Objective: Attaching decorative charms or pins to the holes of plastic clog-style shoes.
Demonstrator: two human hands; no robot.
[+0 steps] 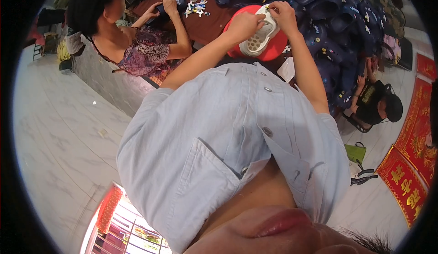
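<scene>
- Nearest the camera is the person's own pale blue buttoned shirt [219, 135], filling the middle of the view; both bare forearms run from it up toward the table.
- The left hand [246, 24] is curled closed around the near edge of a white clog [261, 35], gripping it on that side.
- The right hand [282, 14] grips the clog's far upper end, with the fingertips pinched together at its top edge; whether something small sits between them is too small to tell.
- The white clog lies between the two hands, touching both, its holed upper turned toward the camera, held just over a red round basin [273, 48].
- Just beside the right forearm, a heap of dark blue clogs [337, 21] spreads along the right side of the table.
- Farther on the brown tabletop [212, 21], a small cluster of little white and blue charms [196, 6] lies, well apart from the white clog.
- At the far left a co-worker in a patterned top [146, 53] leans over the table, both hands on a dark clog.
- At the right edge another person in black [374, 101] sits low by the floor.
</scene>
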